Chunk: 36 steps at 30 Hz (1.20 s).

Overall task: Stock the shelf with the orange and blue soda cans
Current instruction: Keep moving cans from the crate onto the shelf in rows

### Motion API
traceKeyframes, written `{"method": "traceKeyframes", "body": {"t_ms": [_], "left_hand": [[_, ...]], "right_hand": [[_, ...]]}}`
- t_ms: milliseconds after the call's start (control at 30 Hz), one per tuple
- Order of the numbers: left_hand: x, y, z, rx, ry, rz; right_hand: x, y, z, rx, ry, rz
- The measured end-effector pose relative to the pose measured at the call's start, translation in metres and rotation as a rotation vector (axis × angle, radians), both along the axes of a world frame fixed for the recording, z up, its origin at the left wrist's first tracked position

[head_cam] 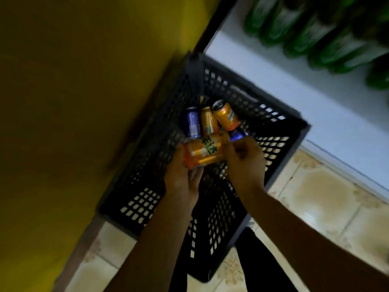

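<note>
A tiled floor (311, 199), a yellow wall (63, 102) at 9 o'clock and a white shelf (284, 81) at 1 o'clock are noted. A black perforated crate (263, 114) stands on the floor. Three orange cans and two blue cans are counted. One orange can (202, 150) is gripped above the crate by the left hand (181, 175) and right hand (244, 163). Green bottles (315, 32), blurred, are seen on the shelf.

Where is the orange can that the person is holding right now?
In the head view, centre frame, the orange can lies sideways between the left hand and right hand, over the black crate, just in front of the other cans.
</note>
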<state>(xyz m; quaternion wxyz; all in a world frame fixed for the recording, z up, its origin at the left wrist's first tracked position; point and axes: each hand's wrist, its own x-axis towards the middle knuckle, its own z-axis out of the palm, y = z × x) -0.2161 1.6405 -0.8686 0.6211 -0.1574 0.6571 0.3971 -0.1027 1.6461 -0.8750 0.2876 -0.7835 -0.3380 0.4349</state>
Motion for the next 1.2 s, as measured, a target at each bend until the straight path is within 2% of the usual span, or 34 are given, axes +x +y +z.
{"method": "traceKeyframes", "body": {"t_ms": [167,300,500,700,867,1067,1200], "left_hand": [[0.009,0.002,0.196,0.111,0.007,0.028],[0.026,-0.009,0.340,0.343,-0.084,-0.073],[0.051,-0.038,0.495,0.591,-0.117,-0.249],[0.051,-0.050,0.578,0.765,-0.218,-0.181],[0.032,-0.071,0.626,1.017,-0.073,-0.238],[0.024,-0.098,0.653,1.200,-0.021,-0.318],[0.020,-0.113,0.661,1.288,0.047,-0.329]], "right_hand": [[0.011,0.012,0.187,0.123,0.191,-0.223],[0.038,0.023,0.328,0.291,0.270,-0.324],[0.062,0.019,0.500,0.513,0.353,-0.300],[0.053,-0.001,0.598,0.703,0.521,-0.313],[0.035,-0.038,0.646,0.733,0.773,-0.316],[0.014,-0.092,0.671,0.742,0.782,-0.189],[0.015,-0.118,0.688,0.820,0.714,-0.139]]}}
